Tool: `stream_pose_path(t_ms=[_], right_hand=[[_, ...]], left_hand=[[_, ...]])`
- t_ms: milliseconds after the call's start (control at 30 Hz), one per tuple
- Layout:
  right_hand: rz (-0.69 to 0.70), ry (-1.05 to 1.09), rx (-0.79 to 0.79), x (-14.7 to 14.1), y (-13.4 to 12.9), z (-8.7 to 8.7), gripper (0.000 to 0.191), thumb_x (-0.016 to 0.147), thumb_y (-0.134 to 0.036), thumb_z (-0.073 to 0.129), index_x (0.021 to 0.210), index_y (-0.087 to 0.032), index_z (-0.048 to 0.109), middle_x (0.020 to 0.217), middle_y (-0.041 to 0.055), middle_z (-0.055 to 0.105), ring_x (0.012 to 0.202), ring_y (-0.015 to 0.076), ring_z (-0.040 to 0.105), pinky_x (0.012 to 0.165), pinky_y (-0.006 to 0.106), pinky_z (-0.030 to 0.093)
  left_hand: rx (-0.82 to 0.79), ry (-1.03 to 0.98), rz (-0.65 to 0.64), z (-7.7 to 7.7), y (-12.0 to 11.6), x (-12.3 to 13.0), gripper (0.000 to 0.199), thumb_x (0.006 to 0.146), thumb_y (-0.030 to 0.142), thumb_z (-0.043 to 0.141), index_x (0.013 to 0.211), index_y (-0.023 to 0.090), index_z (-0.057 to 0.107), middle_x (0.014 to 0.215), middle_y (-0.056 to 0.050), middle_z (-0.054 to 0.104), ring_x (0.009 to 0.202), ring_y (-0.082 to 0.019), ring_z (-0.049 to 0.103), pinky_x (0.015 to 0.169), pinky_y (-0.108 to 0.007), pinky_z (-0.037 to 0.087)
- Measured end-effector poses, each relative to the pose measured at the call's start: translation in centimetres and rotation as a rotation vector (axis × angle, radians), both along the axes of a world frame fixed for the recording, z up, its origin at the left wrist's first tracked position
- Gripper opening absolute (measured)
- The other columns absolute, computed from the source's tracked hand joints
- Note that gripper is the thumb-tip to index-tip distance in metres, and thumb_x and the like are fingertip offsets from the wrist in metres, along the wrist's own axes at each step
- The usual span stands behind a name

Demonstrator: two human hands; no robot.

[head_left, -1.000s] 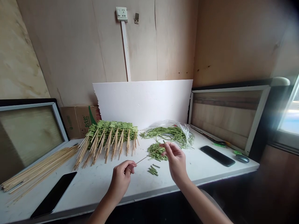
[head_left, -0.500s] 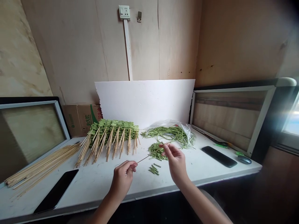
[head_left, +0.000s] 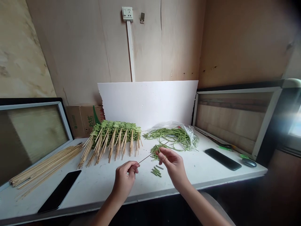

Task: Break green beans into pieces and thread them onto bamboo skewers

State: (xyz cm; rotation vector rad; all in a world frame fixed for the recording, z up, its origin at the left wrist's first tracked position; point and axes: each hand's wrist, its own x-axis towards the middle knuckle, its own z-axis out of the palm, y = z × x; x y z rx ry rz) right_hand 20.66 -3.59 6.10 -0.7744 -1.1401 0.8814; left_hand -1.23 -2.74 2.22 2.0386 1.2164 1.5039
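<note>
My left hand (head_left: 125, 175) is closed in a pinch on the lower end of a thin bamboo skewer (head_left: 145, 158), which slants up and to the right. Around the skewer's upper part, my right hand (head_left: 171, 164) has its fingers pinched on a short piece of green bean, mostly hidden by the fingertips. Behind the right fingers lies a pile of cut bean pieces (head_left: 155, 151). Several loose bean pieces (head_left: 156, 171) rest on the white table between my hands.
Bean-loaded skewers (head_left: 117, 130) are stacked at the back left, beside bare skewers (head_left: 47, 163). Long uncut beans (head_left: 176, 135) lie in a clear plastic bag (head_left: 194, 138). Phones lie left (head_left: 60, 191) and right (head_left: 223, 159), with a mouse (head_left: 249, 162) at far right.
My right hand has moved slightly down and left along the skewer, closer to my left hand. The left hand keeps its pinch. The whole view has shifted a little.
</note>
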Motion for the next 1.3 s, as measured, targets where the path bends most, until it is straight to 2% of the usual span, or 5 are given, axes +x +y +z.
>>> stream_pose_path(t_ms=[300,500,767,967,1300], right_hand=[[-0.066,0.124,-0.042,2.7,1.3,0.8,0.032,0.078,-0.048,0.084,0.100,-0.024,0.080,0.098,0.0092,0.079,0.096,0.0268,0.071,0.071,0.034,0.055],[0.063,0.237,-0.063,3.8,1.2,2.0,0.031,0.080,-0.051,0.082,0.097,-0.025,0.079,0.107,0.0085,0.078,0.110,0.0282,0.070,0.070,0.029,0.055],[0.097,0.212,-0.081,3.6,1.0,2.2,0.034,0.080,-0.052,0.081,0.099,-0.023,0.078,0.111,0.0104,0.078,0.115,0.0306,0.070,0.066,0.029,0.055],[0.142,0.234,-0.068,3.6,1.0,2.1,0.026,0.084,-0.046,0.079,0.099,-0.025,0.079,0.107,0.0083,0.079,0.113,0.0278,0.070,0.066,0.027,0.053],[0.076,0.221,-0.070,3.6,0.9,2.3,0.032,0.080,-0.049,0.082,0.098,-0.023,0.079,0.105,0.0110,0.080,0.111,0.0319,0.072,0.064,0.029,0.052]], left_hand=[[0.009,0.010,0.007,-0.4,0.2,-0.3,0.032,0.101,0.036,0.051,0.087,0.018,0.072,0.067,-0.002,0.066,0.059,-0.015,0.061,0.057,-0.023,0.049],[0.080,0.064,0.038,-0.1,0.3,-0.5,0.032,0.101,0.034,0.051,0.086,0.017,0.074,0.066,-0.003,0.067,0.060,-0.016,0.064,0.059,-0.024,0.051],[0.110,0.059,0.063,0.0,0.2,-0.5,0.031,0.101,0.034,0.052,0.086,0.017,0.074,0.065,-0.002,0.066,0.056,-0.015,0.061,0.056,-0.023,0.049],[0.113,0.060,0.057,0.3,0.1,-0.4,0.031,0.100,0.031,0.052,0.085,0.017,0.074,0.065,-0.002,0.067,0.058,-0.015,0.063,0.058,-0.022,0.050],[0.127,0.070,0.077,-0.1,0.2,-0.5,0.030,0.100,0.030,0.052,0.084,0.017,0.074,0.063,-0.001,0.065,0.055,-0.014,0.060,0.057,-0.023,0.049]])
